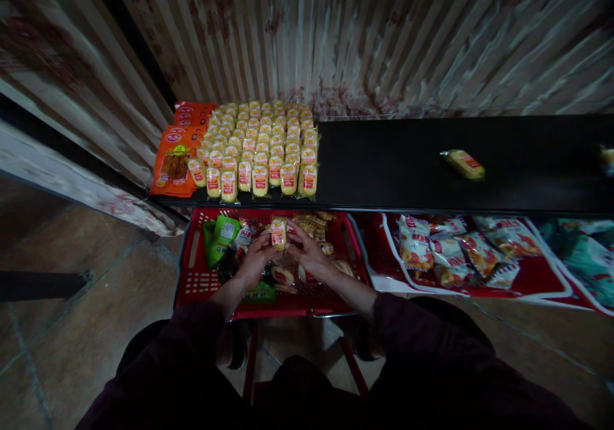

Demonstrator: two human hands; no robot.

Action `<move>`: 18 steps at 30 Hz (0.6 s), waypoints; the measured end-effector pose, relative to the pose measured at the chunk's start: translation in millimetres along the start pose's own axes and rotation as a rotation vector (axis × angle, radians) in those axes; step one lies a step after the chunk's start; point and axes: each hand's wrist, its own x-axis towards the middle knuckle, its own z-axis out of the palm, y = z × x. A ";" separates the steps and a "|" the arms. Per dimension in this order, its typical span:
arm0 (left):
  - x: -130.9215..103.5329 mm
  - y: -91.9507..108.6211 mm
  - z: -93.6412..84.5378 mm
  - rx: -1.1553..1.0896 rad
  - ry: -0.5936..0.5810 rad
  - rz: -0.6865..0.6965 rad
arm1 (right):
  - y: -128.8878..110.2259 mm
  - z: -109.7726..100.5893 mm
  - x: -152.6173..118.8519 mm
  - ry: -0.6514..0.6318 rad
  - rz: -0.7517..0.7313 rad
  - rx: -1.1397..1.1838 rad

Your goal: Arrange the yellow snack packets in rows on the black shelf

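Between both hands I hold a small wrapped cake (279,234), yellow with a red and white label, upright above the basket. My left hand (255,257) grips its left side, and my right hand (307,251) has its fingers at the right side. Below them is a red shopping basket (196,283) with green packets (223,241) and several other wrapped snacks. On the black shelf just beyond stand rows of matching wrapped cakes (259,179), packed closely together. My wrists hide part of the basket's contents.
Orange snack packets (173,161) lie left of the rows. One wrapped cake (464,163) lies alone on the black shelf (384,161). A second red basket (542,279) of white and orange bags stands at right. A pleated curtain (336,39) hangs behind the shelf.
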 end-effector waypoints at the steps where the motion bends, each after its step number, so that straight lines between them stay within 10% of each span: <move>1: -0.4 0.4 -0.2 0.015 -0.007 0.011 | -0.5 0.1 0.2 -0.001 -0.001 0.013; 10: -2.1 2.8 0.2 0.221 -0.062 0.074 | -2.8 2.9 -0.4 0.029 0.049 0.069; 18: 9.3 -12.3 -0.9 0.438 0.112 0.271 | 3.5 6.1 -1.2 0.085 0.113 0.016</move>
